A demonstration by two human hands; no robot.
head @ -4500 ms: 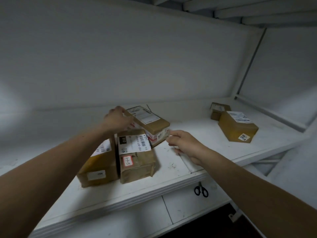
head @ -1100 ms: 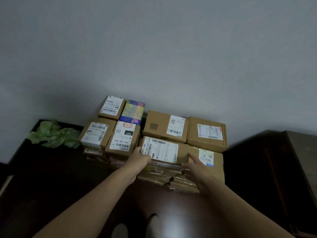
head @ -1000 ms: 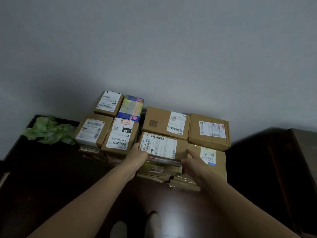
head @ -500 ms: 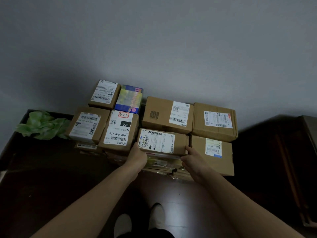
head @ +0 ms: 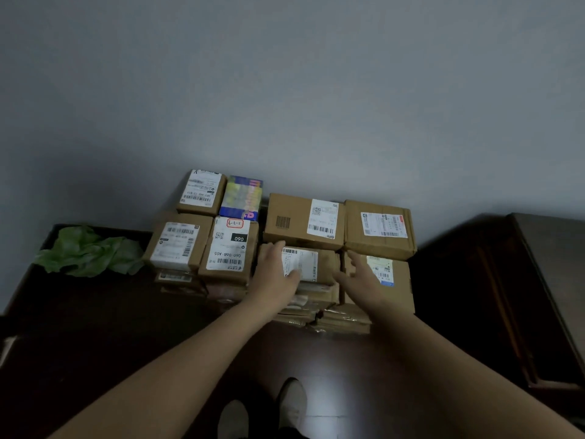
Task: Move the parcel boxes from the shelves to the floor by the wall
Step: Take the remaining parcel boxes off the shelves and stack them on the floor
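Found a small brown cardboard parcel box with a white printed label (head: 323, 264) lying flat on top of the stack of brown cardboard parcels (head: 304, 223), on the dark polished floor (head: 332, 350) against the grey wall (head: 285, 90). Found the left hand (head: 278, 275) laid palm down on the box's left half with fingers straight, covering part of the label; saw no curl round any edge. Found the right hand (head: 361, 280) just beside the box's right end, fingers spread and relaxed, gripping nothing; cannot tell whether it touches that box or the brown box with a yellowish label (head: 400, 280) beneath it. Cannot read the label print, save "060" on the neighbouring white-labelled box (head: 228, 248). Could make out of the lower layers only crumpled, taped edges (head: 316, 315). Noted a crumpled green item (head: 88, 251) at left, nature unclear. Noted dark wooden furniture (head: 544, 296) cut off at the right edge, and two pale shoe tips (head: 292, 400) cut off at the bottom.
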